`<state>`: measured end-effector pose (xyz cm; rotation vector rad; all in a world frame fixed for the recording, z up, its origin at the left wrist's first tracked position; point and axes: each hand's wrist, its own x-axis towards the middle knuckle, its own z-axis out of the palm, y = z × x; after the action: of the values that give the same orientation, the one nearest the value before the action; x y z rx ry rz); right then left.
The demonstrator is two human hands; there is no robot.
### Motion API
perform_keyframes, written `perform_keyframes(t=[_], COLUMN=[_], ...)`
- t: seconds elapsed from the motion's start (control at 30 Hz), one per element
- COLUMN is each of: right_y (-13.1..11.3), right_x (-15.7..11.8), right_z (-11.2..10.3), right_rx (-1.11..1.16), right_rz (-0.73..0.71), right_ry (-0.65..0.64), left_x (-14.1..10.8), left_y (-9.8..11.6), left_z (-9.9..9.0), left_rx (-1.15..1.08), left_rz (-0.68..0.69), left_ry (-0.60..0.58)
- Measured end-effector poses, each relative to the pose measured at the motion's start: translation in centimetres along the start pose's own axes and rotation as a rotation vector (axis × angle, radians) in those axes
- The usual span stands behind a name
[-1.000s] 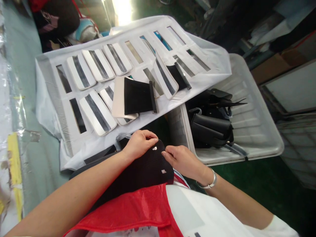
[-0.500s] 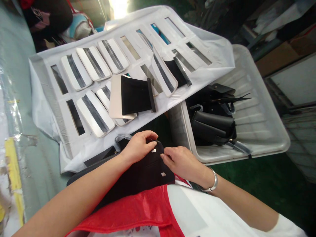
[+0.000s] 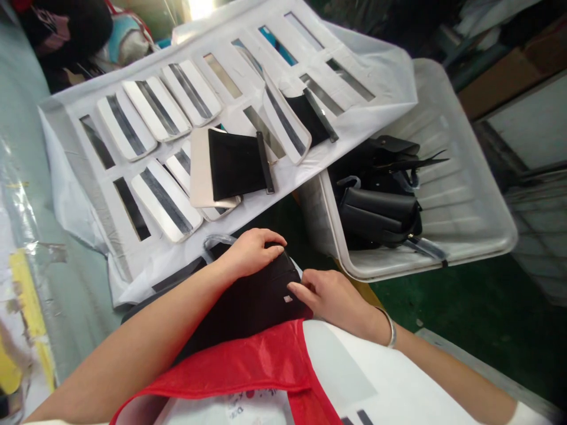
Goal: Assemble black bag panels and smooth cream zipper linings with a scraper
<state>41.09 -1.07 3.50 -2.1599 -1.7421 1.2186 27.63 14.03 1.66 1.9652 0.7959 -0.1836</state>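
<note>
While a red-edged apron (image 3: 248, 360) covers the lap at six o'clock, a black bag (image 3: 252, 301) lies right up against it toward seven, partly under the left forearm. The left hand (image 3: 257, 252) clasps its upper edge between thumb and fingers; the right hand (image 3: 328, 298), at five, pinches the bag's right-hand edge, near a small pale patch (image 3: 287, 299). Green floor (image 3: 407, 304) shows at four, and a grey-green surface (image 3: 75, 319) runs down from nine to eight. At three, a pale plastic bin (image 3: 469, 195) contains dark bags (image 3: 381, 215), heaped along its left side. Toward eleven, a white-covered, slotted surface (image 3: 376, 59) carries white panels with dark stripes (image 3: 167, 203) and a cream-and-black piece (image 3: 239, 165). Farther off, a bright light (image 3: 201, 7) glares at eleven, with dim clutter (image 3: 522, 65) at two.
</note>
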Motion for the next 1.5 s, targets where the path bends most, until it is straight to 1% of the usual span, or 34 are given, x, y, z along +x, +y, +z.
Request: perform_keyframes(t=[0.07, 0.13, 0.23, 0.33, 0.5, 0.63, 0.77, 0.87, 0.93, 0.97, 1.07, 1.1, 1.13, 1.2, 1.3, 1.37, 1.43, 1.5], right_y=[0.7, 1.1, 1.0, 0.8, 0.9, 0.7, 0.3, 0.9, 1.6, 2.0, 2.7, 2.7, 2.5, 2.0, 1.1, 0.7, 0.5, 0.5], right_x=[-0.9, -1.4, -1.7, -1.8, -1.8, -1.8, -1.7, -1.9, -2.2, -2.5, -3.4, -3.7, -3.9, -4.1, -4.1, -4.0, -3.8, -3.7], right_z=[0.6, 1.1, 1.6, 1.9, 2.4, 2.4, 2.2, 2.3, 2.6, 2.8, 3.6, 3.9, 4.2, 4.7, 5.1, 5.2, 5.2, 5.2], right_rx=[0.118, 0.214, 0.318, 0.366, 0.377, 0.355, 0.244, 0.203, 0.274, 0.343, 0.637, 0.732, 0.811, 0.911, 0.979, 1.009, 1.011, 0.999], right_rz=[0.017, 0.029, 0.025, 0.006, -0.007, -0.003, 0.012, 0.022, 0.032, 0.047, 0.116, 0.131, 0.138, 0.142, 0.169, 0.204, 0.250, 0.298], right_ry=[-0.003, 0.006, 0.030, 0.066, 0.114, 0.136, 0.168, 0.171, 0.125, 0.079, -0.082, -0.114, -0.124, -0.090, 0.017, 0.056, 0.028, -0.037], left_x=[-0.1, -0.2, -0.3, -0.4, -0.6, -0.6, -1.0, -1.4, -1.6, -1.8, -2.0, -2.0, -2.1, -2.1, -2.2, -2.3, -2.4, -2.5], left_y=[0.1, 0.2, 0.2, 0.3, 0.5, 0.8, 1.4, 1.7, 1.8, 1.8, 1.8, 1.9, 1.9, 2.0, 2.0, 2.0, 2.0, 2.0], left_z=[0.0, 0.0, 0.0, -0.1, 0.0, 0.1, 0.4, 0.8, 1.0, 1.1, 1.1, 1.1, 1.1, 1.1, 1.2, 1.2, 1.2, 1.0], left_rx=[-0.028, -0.063, -0.100, -0.076, -0.019, 0.018, 0.217, 0.366, 0.405, 0.412, 0.419, 0.420, 0.421, 0.422, 0.416, 0.405, 0.385, 0.358], left_rz=[-0.015, -0.001, 0.052, 0.067, 0.119, 0.128, 0.156, 0.174, 0.173, 0.172, 0.172, 0.172, 0.173, 0.172, 0.171, 0.167, 0.154, 0.120], left_ry=[-0.014, -0.026, -0.041, -0.052, -0.040, -0.034, -0.047, -0.063, -0.068, -0.067, -0.064, -0.064, -0.065, -0.062, -0.044, -0.036, -0.034, -0.036])
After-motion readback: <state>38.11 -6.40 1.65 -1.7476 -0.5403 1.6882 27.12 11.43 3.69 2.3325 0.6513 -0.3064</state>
